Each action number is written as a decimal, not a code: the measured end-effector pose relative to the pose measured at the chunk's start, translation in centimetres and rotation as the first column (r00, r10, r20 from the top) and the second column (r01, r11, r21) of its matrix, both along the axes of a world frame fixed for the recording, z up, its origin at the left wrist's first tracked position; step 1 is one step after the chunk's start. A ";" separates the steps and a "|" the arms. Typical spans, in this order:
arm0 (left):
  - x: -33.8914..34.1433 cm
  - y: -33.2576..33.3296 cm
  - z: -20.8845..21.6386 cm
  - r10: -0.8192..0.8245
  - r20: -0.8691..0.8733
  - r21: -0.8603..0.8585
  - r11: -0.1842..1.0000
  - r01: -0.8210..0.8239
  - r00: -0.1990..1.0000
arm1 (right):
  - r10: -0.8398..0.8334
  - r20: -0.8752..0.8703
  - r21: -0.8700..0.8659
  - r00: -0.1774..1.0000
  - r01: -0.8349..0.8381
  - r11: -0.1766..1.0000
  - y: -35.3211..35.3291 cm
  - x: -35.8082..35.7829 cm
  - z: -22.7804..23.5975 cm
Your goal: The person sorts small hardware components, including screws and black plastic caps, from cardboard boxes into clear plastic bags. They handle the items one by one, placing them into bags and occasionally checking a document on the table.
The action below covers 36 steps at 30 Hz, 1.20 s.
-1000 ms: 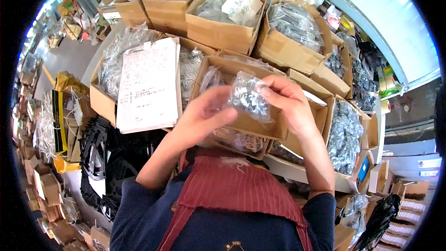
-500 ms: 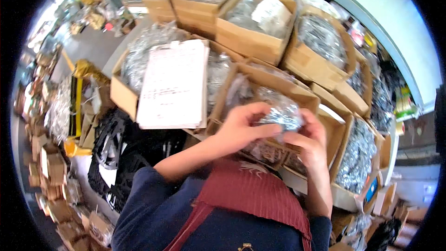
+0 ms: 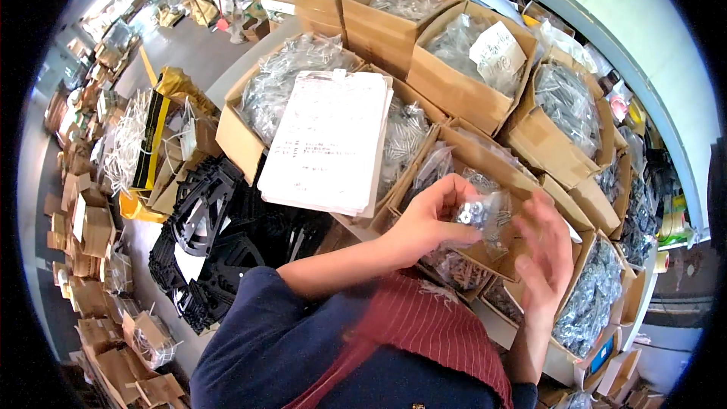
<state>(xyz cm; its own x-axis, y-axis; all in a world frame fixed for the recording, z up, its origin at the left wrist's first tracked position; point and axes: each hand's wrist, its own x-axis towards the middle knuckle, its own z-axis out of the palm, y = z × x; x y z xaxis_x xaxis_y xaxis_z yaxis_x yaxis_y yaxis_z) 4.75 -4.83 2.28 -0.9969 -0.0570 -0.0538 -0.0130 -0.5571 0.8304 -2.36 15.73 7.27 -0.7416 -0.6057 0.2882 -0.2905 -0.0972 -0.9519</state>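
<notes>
My left hand (image 3: 433,218) pinches a clear plastic bag of small shiny metal parts (image 3: 475,212) between thumb and fingers. The bag is over an open cardboard box (image 3: 485,153) with more bags inside. To its right, my right hand (image 3: 547,251) is raised with fingers apart and a little blurred, holding nothing that I can see. Below the hands, a small compartment holds bags of brownish parts (image 3: 457,268). A thick stack of printed sheets (image 3: 326,144) lies on boxes left of my hands.
Open boxes of bagged metal parts stand behind, among them a box with a paper slip (image 3: 454,68). A box of silvery bags (image 3: 594,299) is at right. Black plastic parts (image 3: 219,235) are piled at left, near a bundle of white strips (image 3: 125,144). Cartons (image 3: 95,223) line the far left.
My right hand has come off the bag and moved right, its fingers spreading. My left hand keeps hold of the bag. The whole view has shifted, with the boxes now farther right.
</notes>
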 end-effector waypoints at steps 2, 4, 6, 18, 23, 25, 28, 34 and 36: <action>0.2 0.1 -0.1 -0.045 0.000 -0.013 0.999 0.045 0.999 | 0.128 0.253 -0.025 0.959 -0.126 0.992 -0.2 -0.2 -0.2; 0.3 0.4 0.3 -0.096 -0.018 -0.018 0.995 0.096 0.995 | 0.027 0.379 0.074 0.925 -0.059 0.996 -0.9 0.2 -1.8; 0.3 0.4 0.1 -0.132 -0.023 0.000 0.991 0.132 0.991 | 0.010 0.390 0.104 0.921 -0.055 0.993 -0.6 -0.3 -2.4; -0.5 0.5 -1.0 -0.212 -0.022 0.070 0.974 0.213 0.977 | 0.034 0.509 0.153 0.860 -0.129 0.980 -0.5 0.5 -1.0; -0.9 0.5 -0.9 -0.256 0.031 -0.071 0.964 0.257 0.966 | 0.102 0.571 0.077 0.815 -0.177 0.981 0.1 0.8 -2.0; -1.5 0.3 -0.4 -0.246 0.110 -0.032 0.967 0.251 0.963 | 0.041 0.542 -0.033 0.840 -0.027 0.999 0.2 0.3 -2.1; -1.3 0.4 1.1 -0.307 0.128 -0.019 0.950 0.312 0.943 | -0.155 0.457 -0.028 0.876 0.189 0.982 0.3 0.3 -2.0; -1.4 0.4 -0.3 -0.078 0.033 -0.085 0.993 0.080 0.996 | -0.032 0.512 -0.040 0.858 0.061 0.997 1.2 -0.5 -2.8; -1.3 0.3 0.8 -0.056 0.038 -0.102 0.993 0.059 0.998 | 0.013 0.560 -0.076 0.828 0.035 0.997 1.6 -0.9 -2.5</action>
<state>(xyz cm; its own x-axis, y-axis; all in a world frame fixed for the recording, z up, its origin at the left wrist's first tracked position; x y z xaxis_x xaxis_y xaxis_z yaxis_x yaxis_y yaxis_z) 3.42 -4.57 3.12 -0.9963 -0.0066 -0.0856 -0.0727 -0.4657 0.8820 -3.26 17.32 4.76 -0.7967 -0.5898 -0.1319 0.2884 -0.1792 -0.9406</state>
